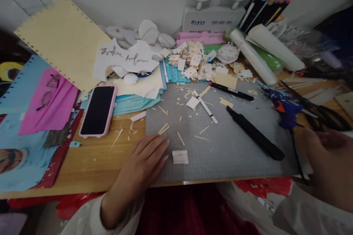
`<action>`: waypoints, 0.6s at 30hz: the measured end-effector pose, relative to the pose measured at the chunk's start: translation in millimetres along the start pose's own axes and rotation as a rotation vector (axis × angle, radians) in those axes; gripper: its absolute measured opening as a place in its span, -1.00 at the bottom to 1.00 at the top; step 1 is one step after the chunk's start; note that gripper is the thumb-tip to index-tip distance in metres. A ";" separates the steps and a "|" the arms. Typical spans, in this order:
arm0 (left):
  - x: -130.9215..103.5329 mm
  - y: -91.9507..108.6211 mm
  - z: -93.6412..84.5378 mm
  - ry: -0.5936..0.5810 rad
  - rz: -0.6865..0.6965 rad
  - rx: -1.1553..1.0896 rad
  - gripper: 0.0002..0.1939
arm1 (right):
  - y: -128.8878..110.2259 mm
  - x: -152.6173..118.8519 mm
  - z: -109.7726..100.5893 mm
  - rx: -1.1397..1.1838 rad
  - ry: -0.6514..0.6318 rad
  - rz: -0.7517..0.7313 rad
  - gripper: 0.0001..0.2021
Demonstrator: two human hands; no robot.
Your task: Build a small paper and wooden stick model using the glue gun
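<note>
My left hand (146, 159) lies flat at the left edge of the grey cutting mat (220, 154), fingers stretched out and nothing in them. Just right of its fingertips is a small cream paper piece (180, 157) with a line across it. My right hand (328, 158) is at the right end of the table, near the scissors (322, 112) and the blue glue gun (286, 108). Its fingers are dim and partly hidden, so whether it grips anything is unclear. On the mat lie a black craft knife (255, 132), a black marker (231, 91) and a white pen (205, 106).
Thin paper strips (180, 138) are scattered over the mat. Behind it is a heap of small cream paper pieces (194, 58). A pink-cased phone (98, 110), glasses (49, 90) and coloured sheets (63, 40) occupy the left. White rolls (275, 46) and many pens (264, 11) stand back right.
</note>
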State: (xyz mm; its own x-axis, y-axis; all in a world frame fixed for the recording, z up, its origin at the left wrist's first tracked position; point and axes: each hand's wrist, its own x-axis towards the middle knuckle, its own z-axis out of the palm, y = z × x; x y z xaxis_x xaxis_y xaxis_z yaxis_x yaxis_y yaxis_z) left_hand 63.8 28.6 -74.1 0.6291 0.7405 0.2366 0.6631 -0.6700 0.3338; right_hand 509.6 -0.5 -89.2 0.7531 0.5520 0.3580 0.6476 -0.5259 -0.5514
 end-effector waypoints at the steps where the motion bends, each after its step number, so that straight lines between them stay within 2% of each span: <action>1: -0.2 4.8 0.6 -0.003 -0.016 -0.023 -0.65 | -5.9 3.0 1.0 -0.031 -0.042 0.053 -0.36; 3: -0.3 13.9 4.5 -0.012 -0.051 -0.056 -0.64 | -13.0 9.5 5.1 -0.090 -0.118 0.101 -0.41; 6: 1.8 22.2 13.7 -0.035 -0.080 -0.066 -0.62 | -12.5 19.3 15.0 -0.152 -0.182 0.049 -0.50; 13: 7.3 22.5 21.5 -0.004 -0.101 -0.226 -0.81 | -4.7 35.5 32.0 -0.256 -0.270 0.040 -0.46; 15: 6.4 24.1 22.0 0.011 -0.159 -0.337 -0.87 | -3.6 40.2 35.2 -0.273 -0.284 0.029 -0.49; 18: 5.4 27.6 22.0 0.007 -0.317 -0.555 -0.92 | -0.9 50.8 41.4 -0.287 -0.286 -0.012 -0.53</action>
State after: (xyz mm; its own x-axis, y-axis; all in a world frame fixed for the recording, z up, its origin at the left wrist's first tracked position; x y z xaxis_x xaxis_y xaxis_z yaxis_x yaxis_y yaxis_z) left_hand 94.5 13.0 -83.7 0.4331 0.8997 0.0538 0.5065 -0.2923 0.8112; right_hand 542.5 54.8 -101.7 0.7085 0.6959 0.1169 0.6931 -0.6551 -0.3009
